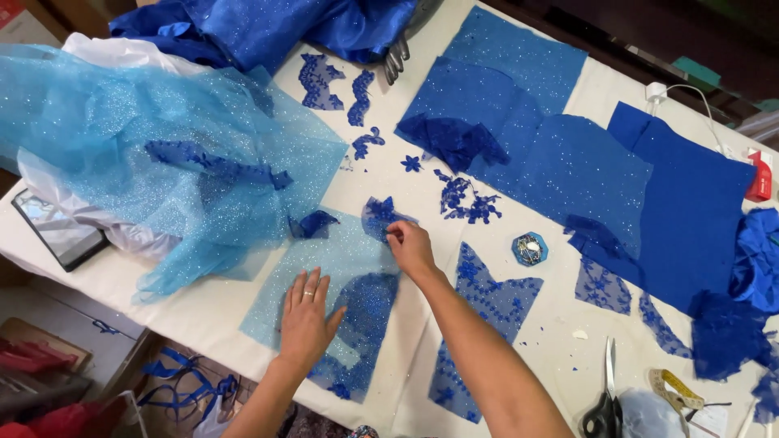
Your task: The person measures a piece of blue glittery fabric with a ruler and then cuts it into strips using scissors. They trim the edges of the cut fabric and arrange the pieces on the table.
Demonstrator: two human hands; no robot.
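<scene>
Head view: you are pressing your left hand (pixel 307 318), fingers spread flat, on the glitter panel (pixel 324 276) at the table's (pixel 203 312) near edge to keep it still, while your right hand (pixel 410 247) is pinching a lace piece (pixel 380 216) at its upper corner.

We see bright, even overhead light and soft shadows. Focus is sharp centrally; edges bend slightly and corners darken.

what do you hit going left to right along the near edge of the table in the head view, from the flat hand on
left hand flat on the light blue glitter panel → dark blue lace piece → scissors → measuring tape
</scene>
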